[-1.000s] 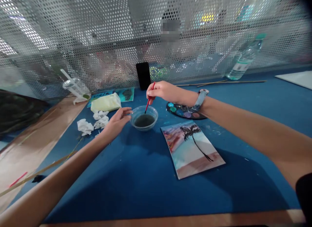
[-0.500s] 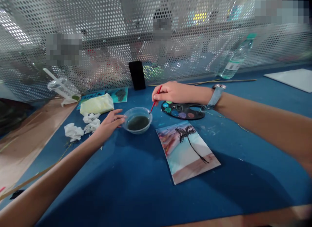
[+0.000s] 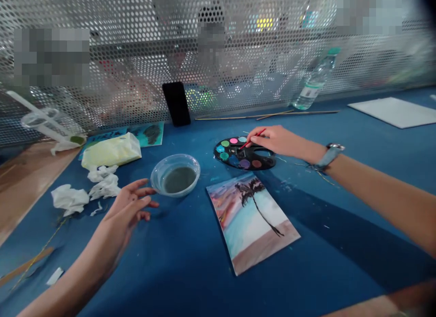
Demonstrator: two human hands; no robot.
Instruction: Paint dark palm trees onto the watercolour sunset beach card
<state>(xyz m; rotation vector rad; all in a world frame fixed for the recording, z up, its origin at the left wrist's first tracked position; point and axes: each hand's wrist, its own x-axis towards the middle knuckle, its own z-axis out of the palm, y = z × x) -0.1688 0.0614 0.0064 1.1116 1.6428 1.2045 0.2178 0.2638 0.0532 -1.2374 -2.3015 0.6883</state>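
red-handled paintbrush (image 3: 256,138) is pinched between the thumb and fingertips of the right hand (image 3: 275,141), its tip dipping onto the black watercolour palette (image 3: 267,162), which lies on the blue mat. just below the palette, a palm-tree painting (image 3: 250,221) lies flat, nearly touching it. left of the palette sits a clear plastic bowl (image 3: 175,174) of murky water. the left hand (image 3: 127,205) hangs empty beside that bowl, fingers loosely spread and not touching it. crumpled tissues (image 3: 70,200) lie farther left of the palette.
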